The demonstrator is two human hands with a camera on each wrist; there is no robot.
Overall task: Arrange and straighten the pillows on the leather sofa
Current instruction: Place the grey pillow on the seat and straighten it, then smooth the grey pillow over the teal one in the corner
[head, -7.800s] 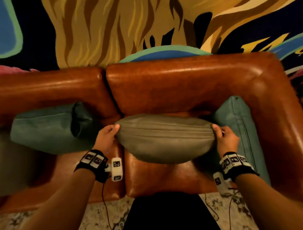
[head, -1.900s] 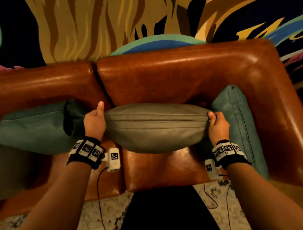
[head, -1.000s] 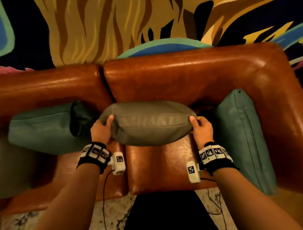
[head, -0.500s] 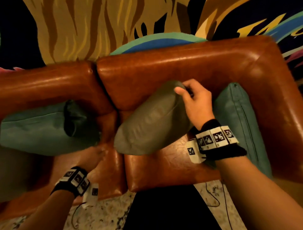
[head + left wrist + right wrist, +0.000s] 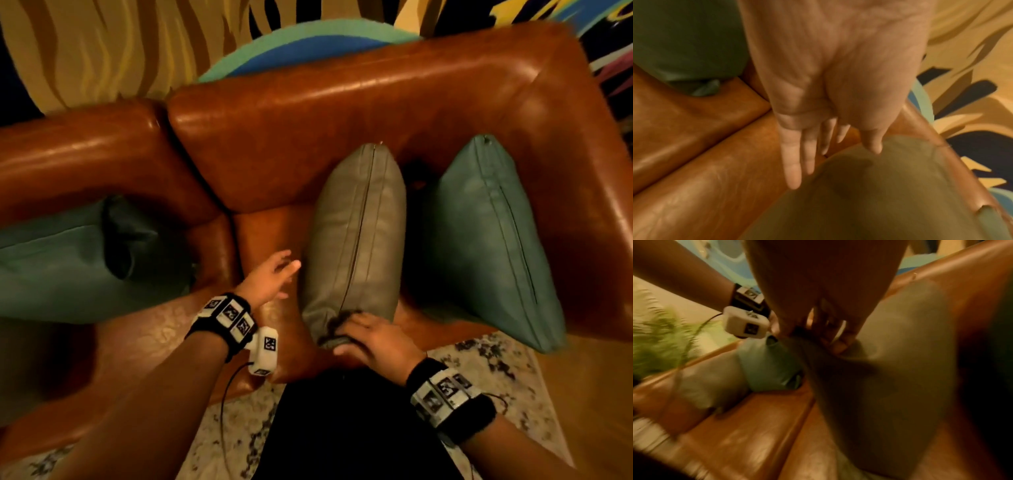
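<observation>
One leather sofa [image 5: 342, 113] carries the pillows. Three pillows show on it in the head view: one grey pillow [image 5: 356, 240] on the right seat cushion, one teal pillow [image 5: 489, 240] at the sofa's right end against the armrest, and one teal pillow [image 5: 61, 260] on the left seat cushion. At the sofa's far left edge a further greyish shape shows, too dim to count as a pillow for sure. Two back cushions and two seat cushions are in view. Two hands show: one left hand [image 5: 270, 277] and one right hand [image 5: 373, 339], each with one wristband. One patterned rug [image 5: 479, 370] lies before the sofa.
</observation>
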